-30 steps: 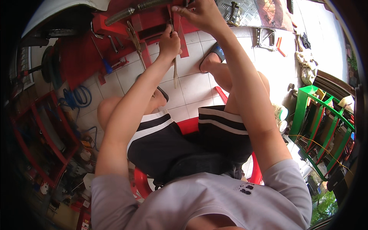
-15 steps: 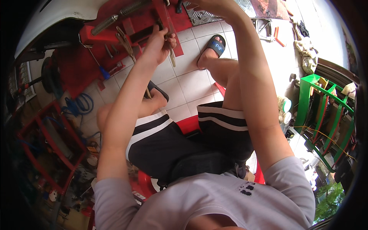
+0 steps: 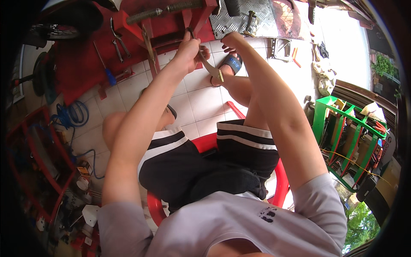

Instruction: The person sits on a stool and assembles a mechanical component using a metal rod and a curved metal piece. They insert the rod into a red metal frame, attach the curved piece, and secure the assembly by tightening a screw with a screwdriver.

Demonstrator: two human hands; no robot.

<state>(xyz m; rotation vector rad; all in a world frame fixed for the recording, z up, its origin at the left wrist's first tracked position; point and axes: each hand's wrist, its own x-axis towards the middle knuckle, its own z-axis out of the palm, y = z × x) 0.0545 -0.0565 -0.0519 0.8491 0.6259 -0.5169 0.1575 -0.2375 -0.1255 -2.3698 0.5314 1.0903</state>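
Observation:
My left hand (image 3: 188, 55) is closed around a curved, dull metal lever (image 3: 209, 66). Its wider end points down toward my right foot, over the tiled floor, and its upper end sticks out past my fingers by the red clamp (image 3: 128, 28). To the right, my right hand (image 3: 233, 41) hangs in the air above my sandal (image 3: 233, 63), fingers bent and apart, with nothing seen in them. A long metal bar (image 3: 148, 45) stands against the clamp, left of my left hand; my forearm hides part of it.
Wrenches (image 3: 117, 45) and a blue-handled screwdriver (image 3: 110, 77) lie on the red bench (image 3: 79, 68). Beyond my right hand is a metal tread plate (image 3: 222, 25) with a metal part on it. A green rack (image 3: 325, 115) stands right, a coiled blue hose (image 3: 77, 113) left. I sit on a red chair (image 3: 280, 182).
My right hand has come down and back from the tread plate toward my left hand. The lever in my left hand has swung its lower end to the right. My view has shifted.

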